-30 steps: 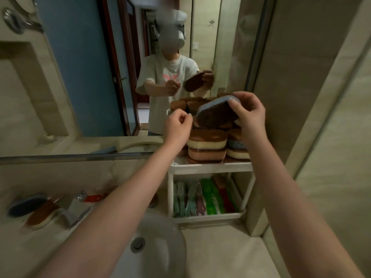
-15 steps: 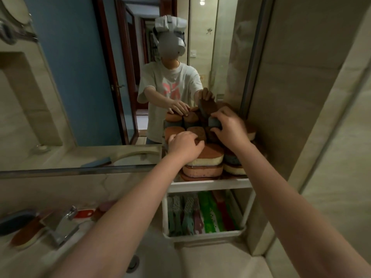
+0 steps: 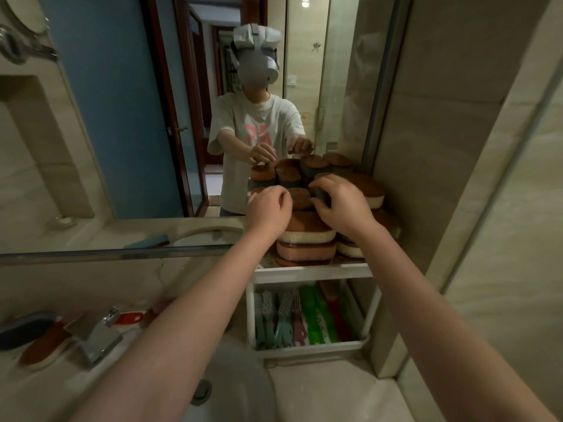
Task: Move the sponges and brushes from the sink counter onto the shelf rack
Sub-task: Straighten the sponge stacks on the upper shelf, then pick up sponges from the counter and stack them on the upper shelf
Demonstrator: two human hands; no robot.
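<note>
Up top, our right hand (image 3: 341,202) clamps a dark sponge (image 3: 321,193) onto the sponge pile (image 3: 307,236) on the shelf rack (image 3: 313,274); just left, our left hand (image 3: 268,207) hovers loosely curled, empty.

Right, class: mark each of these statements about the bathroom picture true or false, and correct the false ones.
1. Both hands are at the sponge stack on the white rack's top shelf. True: left hand, right hand.
2. The rack's lower shelf is bare. False: colourful plastic brushes lie in it.
3. A brown-topped sponge lies on the counter left of the chrome tap. True.
4. The right hand's fingers hold a green brush. False: they curl around a dark sponge.
5. Water fills the white basin. False: no water shows.
</note>
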